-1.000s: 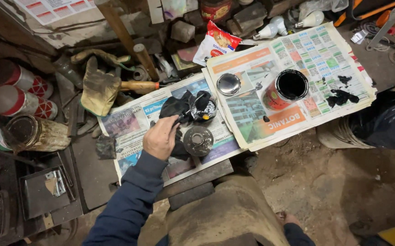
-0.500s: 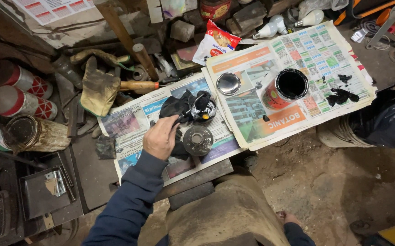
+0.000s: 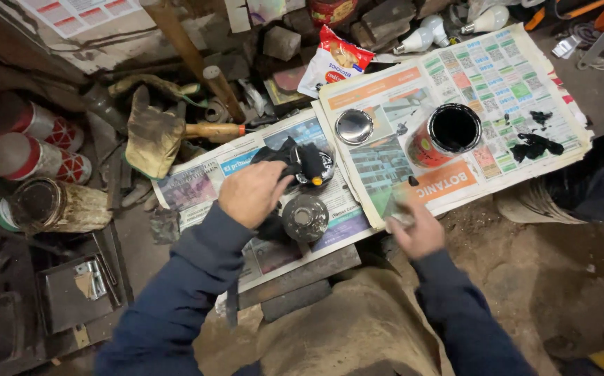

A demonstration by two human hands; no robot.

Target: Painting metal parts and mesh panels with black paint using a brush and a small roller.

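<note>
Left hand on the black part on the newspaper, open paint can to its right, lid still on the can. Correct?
Not quite. In the head view the lid is off, lying on the newspaper left of the open can. The left hand does rest on the black part.

Right hand (image 3: 419, 233) now in view — at newspaper's (image 3: 413, 184) edge.

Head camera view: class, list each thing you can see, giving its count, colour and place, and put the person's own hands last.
Newspaper sheets: two, printed in colours, spread across the middle.
Paint can: one, open, red with black inside, on right sheet.
Round lid: one, silvery, left of the can.
Black part: one, on left sheet.
Round metal disc: one, grey, below the black part.
Work glove: one, tan, left of sheets.
Light bulbs: two, white, top.
Snack bag: one, red and white, top centre.
Left hand: on the black part.
Right hand: at right sheet's lower edge.
</note>
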